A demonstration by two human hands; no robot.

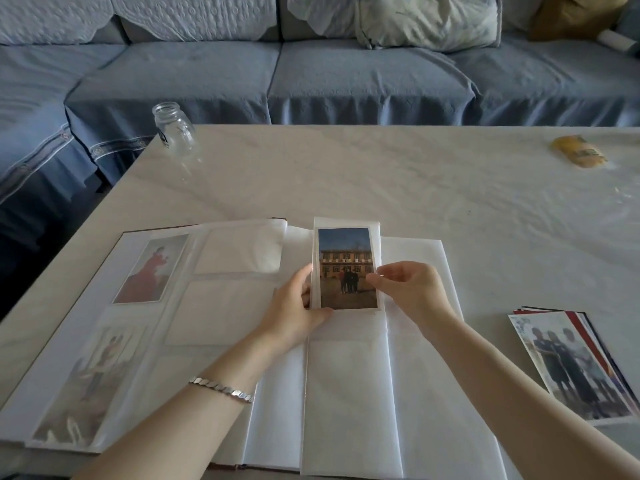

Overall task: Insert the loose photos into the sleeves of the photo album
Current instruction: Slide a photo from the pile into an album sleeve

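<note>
Photo album (349, 393) lies open on table (415, 174). Left page: two sleeves each hold a print, red-dress print (149, 271) above, paler print (93, 379) below. Building photo (347, 268) sits at top sleeve of middle leaf; depth inside unclear. Left hand (294, 306) grips its left edge, right hand (408, 285) pinches its right edge. Loose photo stack (568, 365) lies to the right on the table.

The open photo album (346, 393) lies flat under the left hand (298, 306) and right hand (410, 289), which pinch a building photo (347, 258); loose photos (571, 365) lie stacked to their right.
</note>
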